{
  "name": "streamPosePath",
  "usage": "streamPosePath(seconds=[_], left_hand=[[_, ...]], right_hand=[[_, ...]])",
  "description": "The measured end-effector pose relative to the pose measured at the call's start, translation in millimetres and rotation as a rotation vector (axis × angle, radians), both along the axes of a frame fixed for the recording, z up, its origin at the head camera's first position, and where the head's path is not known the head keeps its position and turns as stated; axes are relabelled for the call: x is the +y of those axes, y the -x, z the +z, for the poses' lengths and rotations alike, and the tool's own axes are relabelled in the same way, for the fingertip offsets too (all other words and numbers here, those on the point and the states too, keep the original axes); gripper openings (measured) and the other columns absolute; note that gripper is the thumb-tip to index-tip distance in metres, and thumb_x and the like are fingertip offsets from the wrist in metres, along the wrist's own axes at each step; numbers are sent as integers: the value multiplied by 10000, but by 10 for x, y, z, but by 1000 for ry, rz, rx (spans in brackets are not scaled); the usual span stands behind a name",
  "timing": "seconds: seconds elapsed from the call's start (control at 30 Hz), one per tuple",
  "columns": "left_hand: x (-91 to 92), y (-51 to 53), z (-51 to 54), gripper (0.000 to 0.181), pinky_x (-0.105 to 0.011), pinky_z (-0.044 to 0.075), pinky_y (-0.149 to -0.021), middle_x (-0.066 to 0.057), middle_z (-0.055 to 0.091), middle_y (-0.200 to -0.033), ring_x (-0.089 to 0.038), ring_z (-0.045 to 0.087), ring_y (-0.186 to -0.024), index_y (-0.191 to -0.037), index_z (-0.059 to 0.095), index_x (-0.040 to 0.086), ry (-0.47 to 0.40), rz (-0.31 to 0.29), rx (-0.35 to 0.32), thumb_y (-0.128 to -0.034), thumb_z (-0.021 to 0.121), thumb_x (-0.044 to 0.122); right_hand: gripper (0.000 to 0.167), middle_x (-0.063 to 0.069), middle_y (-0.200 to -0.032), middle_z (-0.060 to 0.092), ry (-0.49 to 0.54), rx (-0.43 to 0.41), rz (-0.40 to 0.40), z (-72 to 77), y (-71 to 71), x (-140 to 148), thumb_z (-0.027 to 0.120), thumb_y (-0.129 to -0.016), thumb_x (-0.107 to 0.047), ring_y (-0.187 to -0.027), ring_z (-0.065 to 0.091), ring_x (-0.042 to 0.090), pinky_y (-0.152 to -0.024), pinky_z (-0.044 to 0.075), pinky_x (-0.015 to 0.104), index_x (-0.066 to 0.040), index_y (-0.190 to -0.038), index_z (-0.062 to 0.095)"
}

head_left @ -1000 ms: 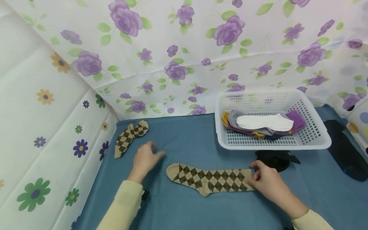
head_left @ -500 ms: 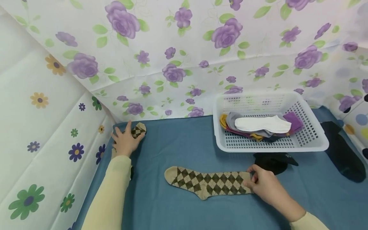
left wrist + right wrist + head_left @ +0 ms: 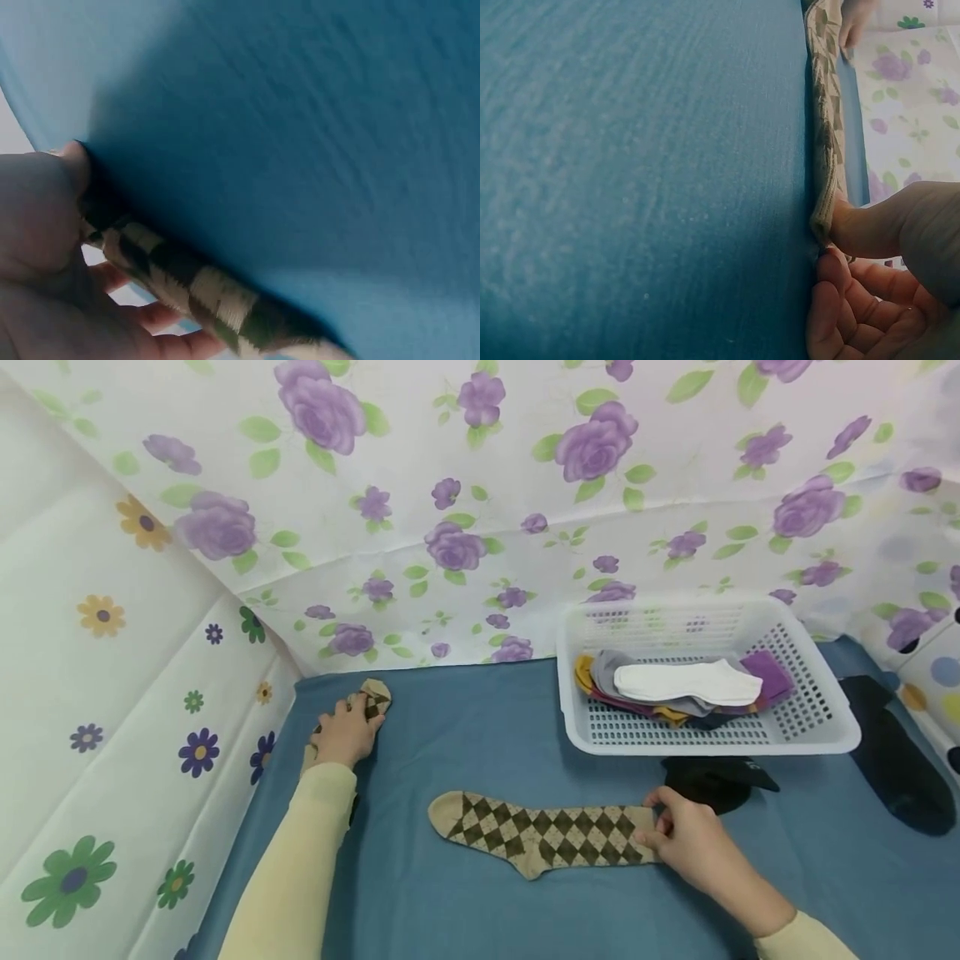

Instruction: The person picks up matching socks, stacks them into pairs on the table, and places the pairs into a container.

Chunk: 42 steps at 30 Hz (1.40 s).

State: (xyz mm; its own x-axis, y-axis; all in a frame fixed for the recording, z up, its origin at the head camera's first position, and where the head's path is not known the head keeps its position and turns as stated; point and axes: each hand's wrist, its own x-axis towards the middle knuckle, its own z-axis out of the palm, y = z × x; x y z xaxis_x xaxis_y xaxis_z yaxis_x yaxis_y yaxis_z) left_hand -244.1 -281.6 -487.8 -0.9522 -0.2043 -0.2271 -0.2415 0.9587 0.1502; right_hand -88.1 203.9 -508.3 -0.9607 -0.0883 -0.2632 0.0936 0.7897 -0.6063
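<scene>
A tan and brown argyle sock (image 3: 555, 835) lies flat on the blue cloth, its toe to the left. My right hand (image 3: 693, 839) pinches its cuff between thumb and fingers; the right wrist view shows the thumb (image 3: 870, 229) on the cuff edge. At the back left, my left hand (image 3: 345, 735) grips a matching argyle sock (image 3: 377, 692), covering its middle. In the left wrist view that sock (image 3: 217, 300) runs between the thumb and the curled fingers of the left hand (image 3: 52, 262).
A white basket (image 3: 720, 748) with several folded socks, a white one (image 3: 686, 682) on top, stands at the back right. A black item (image 3: 712, 783) lies just in front of it, and a black sock (image 3: 900, 764) to its right. Flowered sheets (image 3: 450, 510) border the cloth.
My left hand has moved back and left onto the far sock, and its spread fingers have closed round it. My right hand keeps its pinch on the near sock's cuff.
</scene>
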Motion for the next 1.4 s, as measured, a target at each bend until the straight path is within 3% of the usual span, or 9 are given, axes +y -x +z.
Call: streamPosePath(seconds=[0.17, 0.3, 0.4, 0.53, 0.63, 0.77, 0.97, 1.2, 1.4], left_hand=[[150, -39, 36, 514, -709, 377, -790, -252, 380, -1337, -524, 372, -1186, -1413, 316, 116, 38, -65, 69, -981, 459, 357], [226, -89, -5, 478, -619, 439, -783, -254, 457, -1236, -469, 474, -1115, -1382, 361, 115, 17, -128, 115, -969, 500, 312], [287, -143, -24, 388, -555, 460, -815, -223, 510, -1167, -414, 534, -1069, -1314, 422, 121, -53, -185, 108, -971, 507, 282], [390, -229, 15, 276, -459, 473, -789, -158, 574, -1066, -326, 587, -961, -1213, 496, 131, -227, -232, 92, -975, 502, 270], [536, -324, 126, 233, -382, 459, -649, -110, 599, -906, -254, 580, -730, -1160, 524, 166, -380, -252, 107, -975, 497, 305], [816, -504, 393, 213, -337, 407, -512, -62, 573, -732, -195, 451, -500, -1135, 537, 243, -554, -278, 136, -967, 493, 366], [1207, -766, 729, 210, -343, 416, -528, -10, 594, -854, -202, 433, -530, -1134, 550, 297, -778, -349, 171, -961, 491, 399], [1668, -1040, 850, 210, -299, 402, -585, -76, 564, -910, -176, 417, -598, -1109, 565, 191, -1068, -390, 168, -969, 493, 330], [2035, -1293, 954, 197, -259, 452, -623, -113, 569, -930, -159, 489, -670, -1092, 569, 77, -1175, -390, 161, -978, 499, 222]], right_hand=[[375, -14, -641, 545, 1, 6, -1, 9, -10, 5, 744, -799, -281, -524, 500, 138, -463, 385, 287, -124, -1091, 568], [368, -13, -650, 541, -5, 14, -5, -9, -21, -1, 741, -800, -284, -531, 496, 138, -473, 381, 289, -124, -1085, 572], [364, -15, -657, 540, -17, 26, -2, -19, -45, -9, 740, -802, -284, -540, 493, 129, -487, 379, 289, -112, -1079, 578], [364, -20, -668, 540, -31, 30, 13, -29, -55, -27, 733, -809, -290, -546, 491, 120, -503, 380, 287, -105, -1081, 579], [369, -18, -695, 549, -46, 38, 22, -17, -59, -30, 736, -805, -299, -565, 497, 116, -511, 387, 288, -113, -1085, 580], [403, 4, -807, 570, -106, 108, 36, 39, -71, -25, 760, -775, -324, -648, 506, 115, -526, 385, 288, -134, -1090, 596], [442, 43, -966, 588, -127, 211, 29, 209, -86, -119, 716, -797, -427, -671, 491, 105, -531, 386, 278, -140, -1119, 613], [362, -149, -865, 622, 92, 247, 77, 431, -137, -409, 509, -876, -591, -710, 572, -7, -612, 480, 221, -290, -1039, 625], [434, -169, -1103, 619, 256, 179, 113, 548, -151, -616, 478, -874, -621, -900, 613, 19, -735, 517, 254, -362, -1218, 529]])
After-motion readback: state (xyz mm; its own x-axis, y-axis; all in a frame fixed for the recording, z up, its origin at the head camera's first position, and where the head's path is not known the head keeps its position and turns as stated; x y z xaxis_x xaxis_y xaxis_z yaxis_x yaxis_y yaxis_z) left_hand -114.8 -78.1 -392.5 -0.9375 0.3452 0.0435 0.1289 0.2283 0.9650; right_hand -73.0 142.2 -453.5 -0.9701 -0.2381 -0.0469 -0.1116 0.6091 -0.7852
